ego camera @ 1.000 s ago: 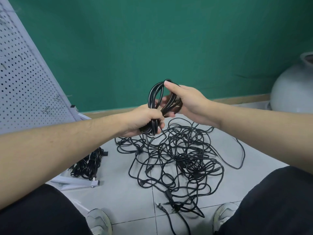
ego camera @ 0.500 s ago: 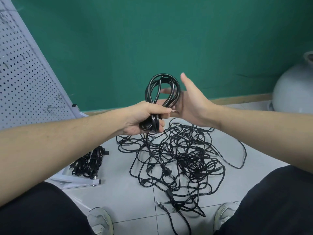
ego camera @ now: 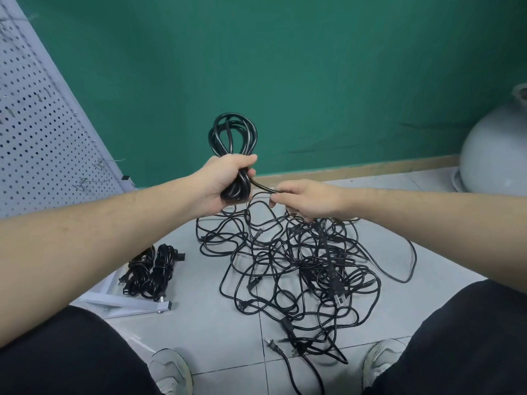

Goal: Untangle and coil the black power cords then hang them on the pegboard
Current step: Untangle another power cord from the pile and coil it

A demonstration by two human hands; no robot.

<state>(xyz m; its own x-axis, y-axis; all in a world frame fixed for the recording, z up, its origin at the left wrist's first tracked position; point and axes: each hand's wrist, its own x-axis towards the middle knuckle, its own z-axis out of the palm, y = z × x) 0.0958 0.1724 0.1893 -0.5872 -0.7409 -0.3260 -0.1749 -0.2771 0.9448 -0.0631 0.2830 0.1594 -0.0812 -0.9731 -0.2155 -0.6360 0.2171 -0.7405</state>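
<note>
Your left hand (ego camera: 225, 183) is clenched around the middle of a coiled black rubber power cord (ego camera: 232, 136), and the loops of that coil stand upright above your fist against the green wall (ego camera: 313, 81). A single strand runs from the bottom of the coil toward three o'clock, where your right hand (ego camera: 308, 199) pinches it between thumb and curled fingers, just beside the left hand. Below both hands, toward six o'clock, a loose tangle of thin black cords (ego camera: 299, 266) sprawls over the pale grey tiled floor (ego camera: 199, 323); one two-pronged plug (ego camera: 271, 344) lies at its near edge, between your two grey shoes. At eight o'clock from the tangle, two already bundled black cords (ego camera: 151, 270) lie side by side on the floor, touching the white metal foot (ego camera: 128, 305) of the stand. The white perforated metal pegboard (ego camera: 37, 132) leans at the left edge, around ten o'clock, with a few thin wire hooks on it and no cord on them. At the far right, about three o'clock, sits a rounded pale grey vessel (ego camera: 496, 155) against the wall.
</note>
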